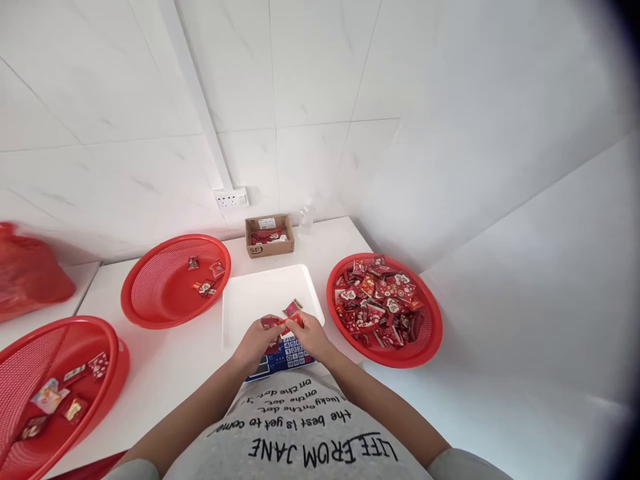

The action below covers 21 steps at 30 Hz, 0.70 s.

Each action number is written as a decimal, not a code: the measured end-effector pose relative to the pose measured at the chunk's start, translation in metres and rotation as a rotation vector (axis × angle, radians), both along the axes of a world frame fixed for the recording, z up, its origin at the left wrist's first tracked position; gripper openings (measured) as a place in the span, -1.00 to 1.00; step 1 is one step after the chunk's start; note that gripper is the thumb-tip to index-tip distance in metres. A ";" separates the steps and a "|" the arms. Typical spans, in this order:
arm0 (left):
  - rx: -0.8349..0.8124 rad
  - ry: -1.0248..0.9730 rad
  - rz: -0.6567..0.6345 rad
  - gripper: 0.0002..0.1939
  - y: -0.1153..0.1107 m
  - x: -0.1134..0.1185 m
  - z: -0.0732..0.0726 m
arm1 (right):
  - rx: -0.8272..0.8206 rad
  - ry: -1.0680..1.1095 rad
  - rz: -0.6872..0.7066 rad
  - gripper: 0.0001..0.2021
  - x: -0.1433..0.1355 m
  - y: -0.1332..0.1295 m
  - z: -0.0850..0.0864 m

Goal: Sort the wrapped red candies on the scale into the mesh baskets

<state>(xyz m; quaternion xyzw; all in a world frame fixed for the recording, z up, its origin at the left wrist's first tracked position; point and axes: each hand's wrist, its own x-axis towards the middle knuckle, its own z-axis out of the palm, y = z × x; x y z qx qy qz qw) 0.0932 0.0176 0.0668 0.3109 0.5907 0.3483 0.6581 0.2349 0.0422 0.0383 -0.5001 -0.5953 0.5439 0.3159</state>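
Observation:
Both hands meet over the near edge of a white weighing tray, above the blue keypad of a scale. My left hand is closed around red printed packets. My right hand pinches a red packet where the fingertips come together. Whether this packet is joined to those in my left hand, I cannot tell. One small red and gold packet lies on the tray just beyond my right hand. Fingers and packets cover part of the keypad.
A red basket heaped with red packets stands to the right. Two more red baskets, one farther back and one nearer, hold several packets on the left. Behind are a cardboard box, a clear bottle and a red bag.

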 end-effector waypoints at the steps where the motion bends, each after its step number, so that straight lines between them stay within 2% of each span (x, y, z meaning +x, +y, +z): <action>1: 0.000 -0.001 0.016 -0.65 0.000 0.003 0.000 | -0.003 0.015 -0.003 -0.78 0.002 0.001 -0.001; 5: -0.008 -0.069 0.144 -0.70 0.000 0.013 0.001 | -0.085 0.134 -0.030 -0.75 0.006 0.003 -0.003; 9: -0.060 -0.179 0.302 -0.71 -0.002 0.023 0.001 | -0.305 0.398 -0.012 -0.70 0.007 0.005 -0.005; 11: -0.080 -0.184 0.327 -0.70 -0.004 0.027 0.002 | -0.374 0.472 0.007 -0.68 0.009 0.007 -0.006; 15: -0.060 -0.076 0.228 -0.67 -0.006 0.031 0.003 | -0.372 0.327 0.106 -0.70 0.021 0.011 -0.005; 18: -0.012 0.011 0.138 -0.64 -0.004 0.029 0.002 | -0.302 0.170 0.231 -0.73 0.031 0.013 -0.003; 21: -0.023 0.078 0.045 -0.65 -0.001 0.024 0.002 | -0.234 0.091 0.277 -0.73 0.034 0.014 -0.001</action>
